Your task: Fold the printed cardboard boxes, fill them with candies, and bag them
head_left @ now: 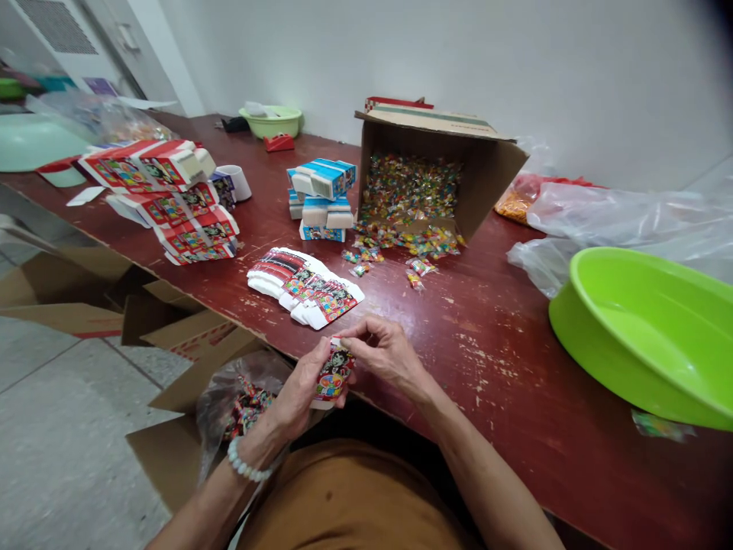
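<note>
My left hand [303, 386] is wrapped around a small printed candy box [334, 374], held upright just off the table's front edge. At the top end of that box, the fingertips of my right hand [382, 351] pinch the white flap. The box shows colourful round candies and a dark cartoon figure on red. Just beyond my hands, a fanned pile of flattened red candy boxes [303, 284] lies on the table. Farther back, small wrapped candies [421, 267] are scattered in front of a tipped cardboard carton [495, 183], which is full of more of them.
Bundled red boxes [195, 229] are stacked at the left, blue bundles [325, 210] near the carton. A large green basin [607, 336] stands at the right beside plastic bags [641, 214]. Below the table's left edge are open cartons [172, 458] and a bag of wrapped pieces [246, 405].
</note>
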The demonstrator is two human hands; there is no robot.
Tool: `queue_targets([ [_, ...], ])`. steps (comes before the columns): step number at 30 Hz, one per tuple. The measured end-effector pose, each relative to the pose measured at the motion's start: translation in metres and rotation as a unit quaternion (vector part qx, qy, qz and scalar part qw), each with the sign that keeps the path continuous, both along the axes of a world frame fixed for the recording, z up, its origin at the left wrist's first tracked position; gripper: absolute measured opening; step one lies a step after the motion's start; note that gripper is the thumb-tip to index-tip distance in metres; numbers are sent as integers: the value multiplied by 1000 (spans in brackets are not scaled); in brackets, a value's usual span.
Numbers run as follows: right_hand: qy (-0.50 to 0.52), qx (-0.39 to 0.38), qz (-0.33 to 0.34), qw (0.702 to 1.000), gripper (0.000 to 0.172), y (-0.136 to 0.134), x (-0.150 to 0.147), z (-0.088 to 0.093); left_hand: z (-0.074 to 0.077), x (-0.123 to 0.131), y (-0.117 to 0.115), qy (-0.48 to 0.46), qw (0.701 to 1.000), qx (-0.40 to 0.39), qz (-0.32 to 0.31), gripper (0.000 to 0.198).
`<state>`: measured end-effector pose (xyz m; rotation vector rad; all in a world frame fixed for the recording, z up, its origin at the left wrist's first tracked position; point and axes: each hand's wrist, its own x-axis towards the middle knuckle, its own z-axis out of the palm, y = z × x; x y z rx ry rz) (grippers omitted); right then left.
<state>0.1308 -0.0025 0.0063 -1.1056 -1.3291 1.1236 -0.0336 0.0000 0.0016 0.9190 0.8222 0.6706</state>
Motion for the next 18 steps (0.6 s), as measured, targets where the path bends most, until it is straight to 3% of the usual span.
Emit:
queue_targets([
  [3,-23,19,61,998,17,-9,-1,-1,-3,1,1,-20,999,-34,5,54],
  [7,-98,111,40,988,11,-14,-1,-4,-7,8,-3,-34,996,-69,32,59],
  [10,-178,91,40,979,12,3,19,-9,-12,11,-16,-47,994,-82,47,50],
  [12,-263,35,-58,962,15,24,45,-12,-16,9,-29,-66,991,-115,35,41],
  [14,-340,-27,-227,912,20,48,74,-17,-22,5,-40,-79,984,-161,-3,35],
  [16,-363,-61,-306,878,27,68,99,-24,-29,-5,-46,-68,977,-197,-46,36],
  [18,-374,-82,-332,862,28,79,113,-34,-35,-20,-42,-36,979,-187,-69,37],
])
